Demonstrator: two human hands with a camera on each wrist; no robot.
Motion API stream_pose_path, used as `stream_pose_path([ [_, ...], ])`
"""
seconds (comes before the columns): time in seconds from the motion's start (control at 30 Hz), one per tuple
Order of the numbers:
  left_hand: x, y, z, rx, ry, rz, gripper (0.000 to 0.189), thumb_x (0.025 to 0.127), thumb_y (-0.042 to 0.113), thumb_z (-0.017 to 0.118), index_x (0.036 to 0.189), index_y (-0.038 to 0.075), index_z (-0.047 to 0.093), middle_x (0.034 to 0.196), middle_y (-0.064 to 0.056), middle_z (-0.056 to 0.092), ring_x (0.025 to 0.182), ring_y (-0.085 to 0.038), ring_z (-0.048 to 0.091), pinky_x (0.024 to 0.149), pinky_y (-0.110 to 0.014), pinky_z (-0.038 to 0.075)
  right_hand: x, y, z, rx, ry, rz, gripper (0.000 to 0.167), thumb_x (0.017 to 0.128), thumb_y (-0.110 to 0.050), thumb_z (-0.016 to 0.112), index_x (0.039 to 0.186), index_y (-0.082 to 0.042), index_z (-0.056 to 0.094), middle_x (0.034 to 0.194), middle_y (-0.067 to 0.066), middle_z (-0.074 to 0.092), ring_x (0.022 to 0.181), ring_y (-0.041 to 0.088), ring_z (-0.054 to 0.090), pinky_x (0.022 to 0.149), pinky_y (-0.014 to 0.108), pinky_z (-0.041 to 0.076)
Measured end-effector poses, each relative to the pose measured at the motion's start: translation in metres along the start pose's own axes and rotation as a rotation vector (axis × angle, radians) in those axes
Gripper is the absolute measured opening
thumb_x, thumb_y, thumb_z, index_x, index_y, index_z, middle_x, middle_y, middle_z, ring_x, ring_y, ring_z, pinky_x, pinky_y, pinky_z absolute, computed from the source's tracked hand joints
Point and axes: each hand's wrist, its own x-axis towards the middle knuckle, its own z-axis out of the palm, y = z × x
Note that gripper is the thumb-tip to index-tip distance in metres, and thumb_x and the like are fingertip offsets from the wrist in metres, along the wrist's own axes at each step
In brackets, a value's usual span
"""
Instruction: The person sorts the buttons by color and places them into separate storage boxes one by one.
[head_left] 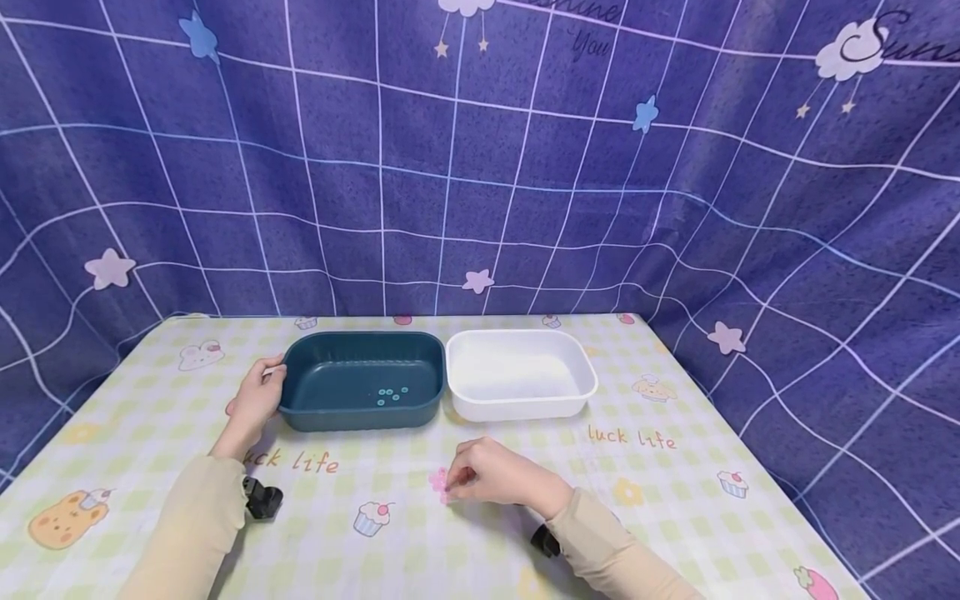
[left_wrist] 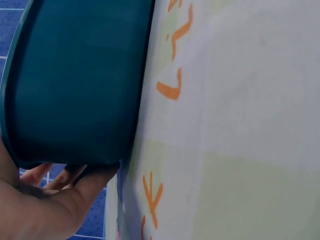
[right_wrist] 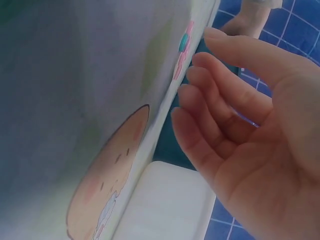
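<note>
My left hand (head_left: 258,396) grips the left end of a dark teal plastic basin (head_left: 360,422); in the left wrist view its fingers curl beneath that end. Several small teal buttons (head_left: 395,397) lie in the basin, toward its right side. My right hand (head_left: 495,475) is low over the cloth beside a small pink flower-shaped piece (head_left: 437,481). A round teal button (right_wrist: 183,42) sits on the flower in the right wrist view. That hand's fingers are loosely bent, with a gap between thumb and forefinger and nothing held between them.
A white basin (head_left: 525,408) stands against the right end of the teal one. A checked tablecloth (head_left: 420,558) with printed cartoons covers the table. Behind and beside the table hangs a blue grid-patterned curtain (head_left: 420,208).
</note>
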Motion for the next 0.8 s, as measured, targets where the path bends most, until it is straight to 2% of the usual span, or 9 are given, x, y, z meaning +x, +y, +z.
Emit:
stream_pose_path([
  [0.13,-0.0003,0.0009,-0.0008,-0.005,-0.01,0.012,0.05,0.102,0.03,0.022,0.147,0.007,0.025,0.144,-0.026,0.037,0.128,-0.04,0.041,0.086,-0.046,0.049,-0.0005,0.0022,-0.0003,-0.02,-0.023,0.016,0.006,0.081,-0.012,0.072,0.086,-0.009,0.074,0.077,-0.003,0.062,0.067,-0.003,0.05,0.064,0.008,0.042],
  [0.27,-0.0009,0.0009,-0.0015,-0.003,-0.008,0.024,0.05,0.102,0.029,0.023,0.146,0.005,0.026,0.143,-0.026,0.038,0.126,-0.039,0.042,0.077,-0.036,0.051,-0.0006,0.0046,0.0017,-0.036,-0.042,0.03,0.006,0.081,-0.011,0.072,0.086,-0.01,0.074,0.076,-0.006,0.061,0.068,-0.004,0.05,0.065,0.007,0.042],
  [0.43,-0.0016,0.0,-0.0022,-0.011,-0.004,0.036,0.05,0.102,0.028,0.024,0.145,0.004,0.027,0.14,-0.028,0.04,0.121,-0.036,0.044,0.066,-0.023,0.046,-0.0005,0.003,0.0026,-0.065,-0.041,0.019,0.005,0.08,-0.011,0.072,0.085,-0.01,0.074,0.075,-0.005,0.06,0.068,-0.004,0.05,0.066,0.007,0.041],
  [0.57,-0.002,-0.0001,-0.0021,-0.014,-0.004,0.036,0.051,0.102,0.03,0.025,0.145,0.004,0.028,0.138,-0.029,0.042,0.118,-0.035,0.046,0.064,-0.02,0.045,-0.0003,0.0,0.0016,-0.103,-0.031,-0.004,0.005,0.08,-0.01,0.071,0.083,-0.01,0.074,0.073,-0.006,0.06,0.067,-0.003,0.048,0.065,0.007,0.04],
  [0.8,-0.0022,-0.0012,-0.0036,-0.027,-0.018,0.047,0.052,0.102,0.032,0.024,0.145,0.004,0.027,0.138,-0.03,0.041,0.12,-0.037,0.046,0.066,-0.021,0.047,0.001,-0.0024,0.0017,-0.154,-0.032,-0.029,0.004,0.081,-0.011,0.071,0.082,-0.012,0.075,0.071,-0.007,0.06,0.064,-0.004,0.046,0.063,0.005,0.036],
])
